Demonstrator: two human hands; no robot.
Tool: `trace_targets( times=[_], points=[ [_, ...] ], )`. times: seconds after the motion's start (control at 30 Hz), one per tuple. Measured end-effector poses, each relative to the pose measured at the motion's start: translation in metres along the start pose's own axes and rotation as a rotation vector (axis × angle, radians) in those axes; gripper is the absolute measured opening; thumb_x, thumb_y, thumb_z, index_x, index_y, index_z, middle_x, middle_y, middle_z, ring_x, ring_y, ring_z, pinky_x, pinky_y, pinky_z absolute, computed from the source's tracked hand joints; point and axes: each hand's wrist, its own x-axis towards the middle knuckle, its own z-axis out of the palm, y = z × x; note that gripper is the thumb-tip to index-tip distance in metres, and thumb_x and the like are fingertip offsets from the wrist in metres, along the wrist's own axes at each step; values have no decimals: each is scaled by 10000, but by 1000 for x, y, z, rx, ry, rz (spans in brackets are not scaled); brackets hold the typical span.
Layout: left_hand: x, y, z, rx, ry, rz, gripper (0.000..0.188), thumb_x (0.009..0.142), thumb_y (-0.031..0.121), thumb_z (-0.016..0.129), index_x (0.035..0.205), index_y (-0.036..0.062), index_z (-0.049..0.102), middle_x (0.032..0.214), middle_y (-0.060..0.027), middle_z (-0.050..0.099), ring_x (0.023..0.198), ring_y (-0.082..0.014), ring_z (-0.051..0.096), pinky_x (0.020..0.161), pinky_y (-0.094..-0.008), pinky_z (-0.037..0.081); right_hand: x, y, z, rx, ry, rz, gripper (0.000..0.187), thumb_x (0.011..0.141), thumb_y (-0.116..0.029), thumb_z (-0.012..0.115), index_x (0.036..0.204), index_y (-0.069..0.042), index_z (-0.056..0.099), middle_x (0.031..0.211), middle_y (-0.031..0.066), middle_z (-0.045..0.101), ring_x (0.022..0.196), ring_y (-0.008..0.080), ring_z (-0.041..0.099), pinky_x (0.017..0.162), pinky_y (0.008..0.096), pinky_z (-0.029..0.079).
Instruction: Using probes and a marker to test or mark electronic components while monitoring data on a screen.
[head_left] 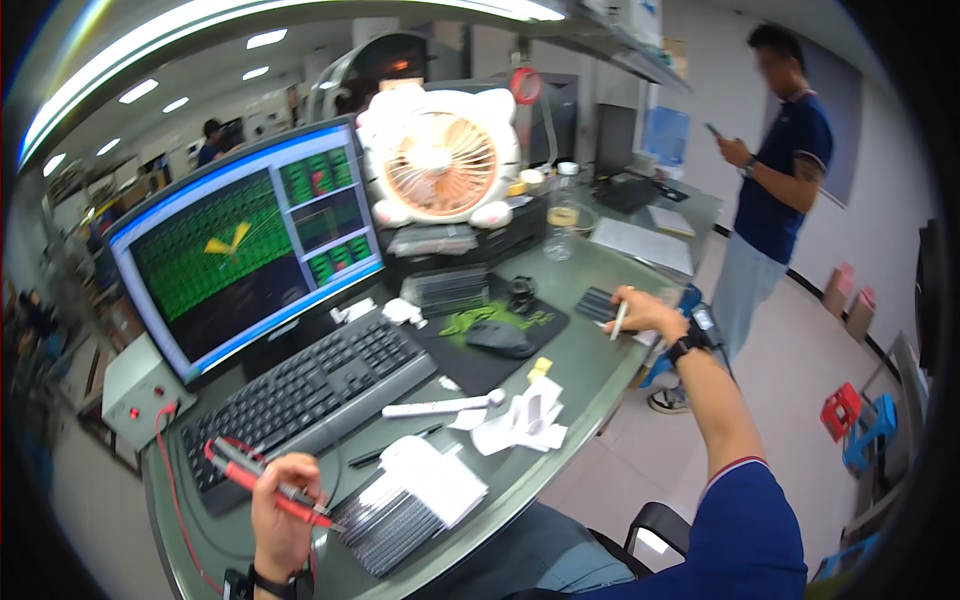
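My left hand point(284, 512) is closed around red and black test probes point(238, 474), whose tips point toward a dark ribbed panel point(388, 532) at the desk's front edge. White paper point(432, 482) partly covers that panel. Far to the right, my right hand point(650, 314) grips a thin white pen-like stick point(619, 318) between thumb and fingers. It is beside a small dark flat piece point(594, 301) on the green desktop. Whether the stick touches that piece, I cannot tell. A red lead point(172, 490) runs to a grey box point(146, 398) with red lights.
A keyboard point(310, 400) and a monitor point(245, 250) stand at left. Behind are a mouse point(500, 338), a lit fan point(440, 160) and a bottle point(562, 222). Crumpled paper point(520, 418) and a white marker point(440, 406) lie mid-desk. A person point(775, 170) holding a phone stands at right.
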Motion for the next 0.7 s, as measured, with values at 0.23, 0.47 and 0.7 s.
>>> trace_targets(
  times=[0.23,0.47,0.7],
  points=[
    [-4,13,-2,8,24,-172,323,953,328,469,853,30,544,734,-38,533,538,-75,461,496,-196,392,-3,-96,-15,174,445,-339,461,768,-325,745,1097,-66,552,1044,130,629,977,315,605,844,390,461],
    [-7,16,1,94,0,-285,272,881,159,632,1092,-10,602,876,-87,654,779,-128,642,711,-250,535,-9,-256,-12,649,202,-888,316,814,-172,718,1056,1,611,1027,135,657,977,231,635,850,325,484],
    [-5,12,0,144,-21,-284,244,866,106,628,1080,-1,583,874,-75,651,781,-115,644,723,-239,538,11,-319,59,766,183,-1074,256,839,-152,684,1044,-20,610,943,111,657,905,240,640,783,319,496]
  ],
)
